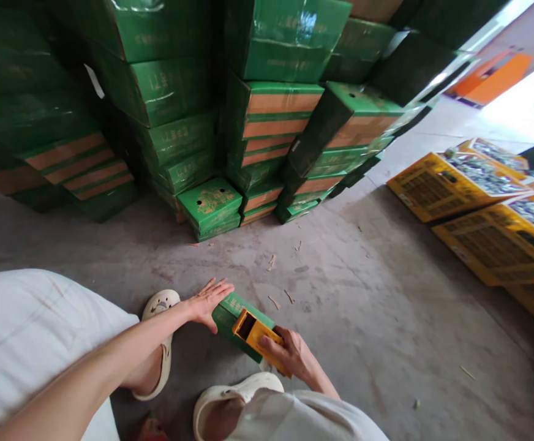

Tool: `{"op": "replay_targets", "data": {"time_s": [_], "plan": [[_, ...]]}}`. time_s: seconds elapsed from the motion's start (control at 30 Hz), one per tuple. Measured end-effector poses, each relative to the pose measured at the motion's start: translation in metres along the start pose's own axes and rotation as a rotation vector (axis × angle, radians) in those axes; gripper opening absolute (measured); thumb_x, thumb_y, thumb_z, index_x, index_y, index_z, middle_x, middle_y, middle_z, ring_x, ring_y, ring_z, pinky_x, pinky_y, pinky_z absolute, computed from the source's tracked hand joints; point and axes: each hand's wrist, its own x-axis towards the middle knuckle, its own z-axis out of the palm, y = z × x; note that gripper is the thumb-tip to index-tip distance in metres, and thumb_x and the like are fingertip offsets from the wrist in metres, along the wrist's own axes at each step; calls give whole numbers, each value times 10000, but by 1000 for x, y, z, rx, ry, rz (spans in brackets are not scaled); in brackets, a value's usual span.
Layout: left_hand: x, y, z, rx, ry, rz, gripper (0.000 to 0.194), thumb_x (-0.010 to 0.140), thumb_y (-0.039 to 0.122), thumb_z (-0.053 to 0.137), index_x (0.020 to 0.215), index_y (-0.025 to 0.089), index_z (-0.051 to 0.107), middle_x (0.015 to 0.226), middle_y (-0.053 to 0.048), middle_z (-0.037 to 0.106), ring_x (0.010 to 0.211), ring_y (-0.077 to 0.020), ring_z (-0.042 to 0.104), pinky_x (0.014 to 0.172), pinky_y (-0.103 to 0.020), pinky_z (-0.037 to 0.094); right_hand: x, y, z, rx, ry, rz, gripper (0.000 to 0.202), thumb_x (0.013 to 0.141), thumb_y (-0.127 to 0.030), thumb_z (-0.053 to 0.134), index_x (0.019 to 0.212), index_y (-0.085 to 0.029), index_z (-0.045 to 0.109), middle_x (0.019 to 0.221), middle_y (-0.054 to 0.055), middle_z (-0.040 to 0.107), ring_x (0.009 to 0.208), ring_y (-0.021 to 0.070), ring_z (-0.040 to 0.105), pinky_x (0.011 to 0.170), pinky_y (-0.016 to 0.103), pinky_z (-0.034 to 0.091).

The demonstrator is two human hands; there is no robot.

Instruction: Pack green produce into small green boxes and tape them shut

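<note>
On the floor between my feet is a small green cardboard box [236, 304] with pale printing on its upper face. My left hand [208, 302] has its fingers spread at the box's left end, and the fingertips reach its edge. The fingers of my right hand [289, 352] are wrapped round a yellow box-shaped tool [258, 335] with a dark opening at one end. This tool lies over the right part of the box and hides some of it. I cannot make out the tool's exact kind.
Tall stacks of green cartons [182, 147] stand ahead, with a low green box [209, 205] at their foot. Yellow crates [492, 245] full of small items are at the right. Scraps [274, 302] lie on the concrete floor. My white clogs [161, 306] flank the box.
</note>
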Motion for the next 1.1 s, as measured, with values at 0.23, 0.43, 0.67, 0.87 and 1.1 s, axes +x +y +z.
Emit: {"op": "replay_targets", "data": {"time_s": [0.23, 0.43, 0.67, 0.87, 1.1], "plan": [[4, 19, -3, 268, -73, 33, 1354, 634, 628, 924, 1688, 147, 225, 1725, -269, 261, 1627, -394, 220, 1316, -633, 65, 6, 9, 5, 25, 17, 17, 606, 890, -783, 522, 795, -188, 589, 690, -14, 513, 656, 144, 473, 563, 257, 296], [0, 22, 4, 416, -66, 45, 1322, 636, 566, 961, 1673, 145, 258, 1710, -264, 286, 1622, -355, 248, 1329, -560, 128, 2, 4, 4, 55, 14, 14, 622, 903, -776, 528, 852, -171, 660, 711, -5, 576, 666, 141, 480, 577, 243, 323], [-20, 12, 18, 529, 36, 111, 1267, 793, 563, 873, 1712, 183, 87, 1733, -220, 245, 1640, -302, 178, 1325, -527, 172, -1, 4, 7, 54, 21, 3, 605, 915, -751, 531, 874, -164, 676, 720, 2, 589, 668, 146, 508, 576, 242, 323], [-17, 10, 17, 605, 26, 120, 1231, 820, 631, 820, 1717, 202, 95, 1729, -210, 254, 1636, -301, 206, 1328, -532, 155, 6, 10, 9, 48, 36, 35, 568, 895, -731, 552, 827, -176, 653, 709, 7, 596, 655, 150, 522, 552, 244, 305], [-17, 27, 28, 690, 65, 71, 1267, 786, 622, 853, 1720, 274, 72, 1757, -208, 73, 1641, -359, 152, 1322, -602, 107, -1, 5, 6, 70, 48, 11, 569, 899, -727, 572, 857, -170, 680, 751, 11, 625, 692, 149, 538, 583, 242, 331]]}}
